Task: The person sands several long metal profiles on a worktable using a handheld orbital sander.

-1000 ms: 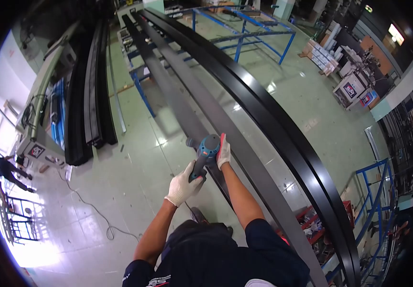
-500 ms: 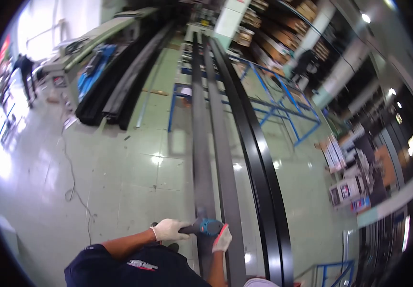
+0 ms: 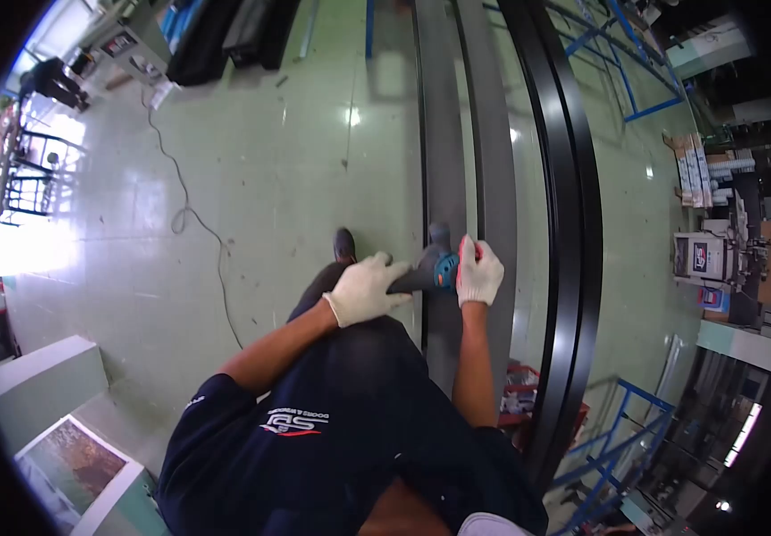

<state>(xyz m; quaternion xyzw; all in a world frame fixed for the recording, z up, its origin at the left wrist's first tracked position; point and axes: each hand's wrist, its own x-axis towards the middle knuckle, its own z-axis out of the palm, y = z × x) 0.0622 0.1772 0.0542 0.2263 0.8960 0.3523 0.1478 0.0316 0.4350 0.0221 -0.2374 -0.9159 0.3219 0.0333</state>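
My left hand (image 3: 367, 290), in a white glove, is closed on the dark rear end of a power tool (image 3: 444, 271) with a blue section. At the tool's other side, my right hand (image 3: 479, 271), gloved in white with red at the fingers, holds its blue end. Beneath the tool runs a long grey profile (image 3: 444, 165). Another grey profile (image 3: 494, 134) lies beside it, partly under my right hand. The exact contact between tool and profile is hidden.
Long black profiles (image 3: 573, 196) run along the right. Blue metal stands (image 3: 637, 113) are beyond them. A cable (image 3: 184, 183) crosses the floor at left. A person (image 3: 53, 84) is at upper left. A white-edged box or panel (image 3: 91, 473) is at lower left.
The view has tilted down and shows more of my body. Both hands and the tool appear higher and farther right in view. My hands remain at the tool.
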